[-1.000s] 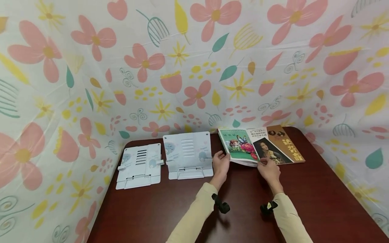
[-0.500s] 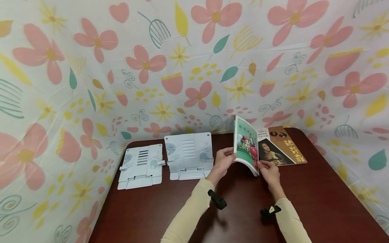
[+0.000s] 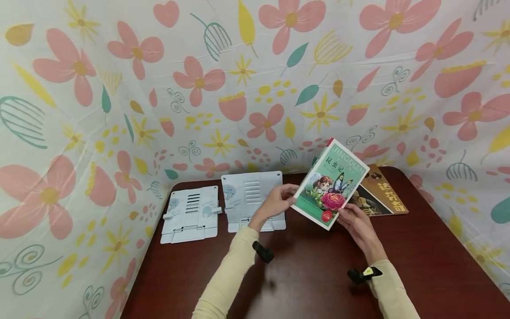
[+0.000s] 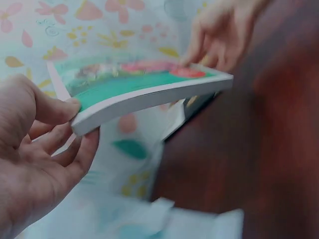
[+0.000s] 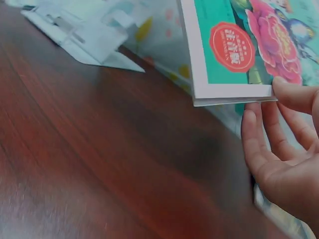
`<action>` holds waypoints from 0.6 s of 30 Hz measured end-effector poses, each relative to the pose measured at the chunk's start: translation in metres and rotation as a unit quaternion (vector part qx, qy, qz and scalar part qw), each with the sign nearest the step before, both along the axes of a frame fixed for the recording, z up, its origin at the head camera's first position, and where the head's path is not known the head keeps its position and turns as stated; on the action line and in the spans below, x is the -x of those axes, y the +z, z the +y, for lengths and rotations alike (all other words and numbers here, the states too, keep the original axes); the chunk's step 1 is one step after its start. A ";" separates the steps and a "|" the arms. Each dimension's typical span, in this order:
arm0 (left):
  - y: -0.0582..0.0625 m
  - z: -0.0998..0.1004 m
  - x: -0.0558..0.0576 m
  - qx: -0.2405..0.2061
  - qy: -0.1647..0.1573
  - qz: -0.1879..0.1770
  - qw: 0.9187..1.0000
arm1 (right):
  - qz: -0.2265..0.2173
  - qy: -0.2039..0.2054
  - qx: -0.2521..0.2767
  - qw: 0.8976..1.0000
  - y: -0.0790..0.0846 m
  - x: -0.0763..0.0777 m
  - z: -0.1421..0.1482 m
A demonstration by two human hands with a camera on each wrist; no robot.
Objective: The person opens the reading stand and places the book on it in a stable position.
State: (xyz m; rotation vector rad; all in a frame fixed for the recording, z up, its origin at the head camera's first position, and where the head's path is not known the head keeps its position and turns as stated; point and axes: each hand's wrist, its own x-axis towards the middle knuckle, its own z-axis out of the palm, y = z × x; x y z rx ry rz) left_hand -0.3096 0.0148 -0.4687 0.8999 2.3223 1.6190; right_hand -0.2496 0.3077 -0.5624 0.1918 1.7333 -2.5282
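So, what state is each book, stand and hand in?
Butterfly-cover book, closed, lifted and tilted.
Brown-covered book, lying closed, partly hidden.
Left book stand, holding no book.
Right book stand, holding no book, partly hidden.
Left hand, pinching the butterfly-cover book.
Right hand, pinching it too.

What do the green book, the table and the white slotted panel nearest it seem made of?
Green book: likely paper, with a smooth printed cover; it curves in the left wrist view.
Table: wood or laminate, somewhat glossy; reddish-brown grain and soft reflections show.
White slotted panel: perhaps painted metal or plastic, smooth; it looks thin and flat.
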 end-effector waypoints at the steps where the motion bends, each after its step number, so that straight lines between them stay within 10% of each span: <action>1: 0.005 -0.006 0.002 0.012 0.002 0.018 1.000 | 0.015 -0.003 -0.010 1.000 0.003 0.002 -0.005; 9: 0.028 -0.046 0.021 0.059 0.105 0.085 0.989 | 0.088 -0.066 -0.150 0.983 0.030 0.028 -0.058; 18: 0.018 -0.093 0.040 0.028 0.241 0.127 0.962 | 0.108 -0.056 -0.250 0.961 0.062 0.065 -0.111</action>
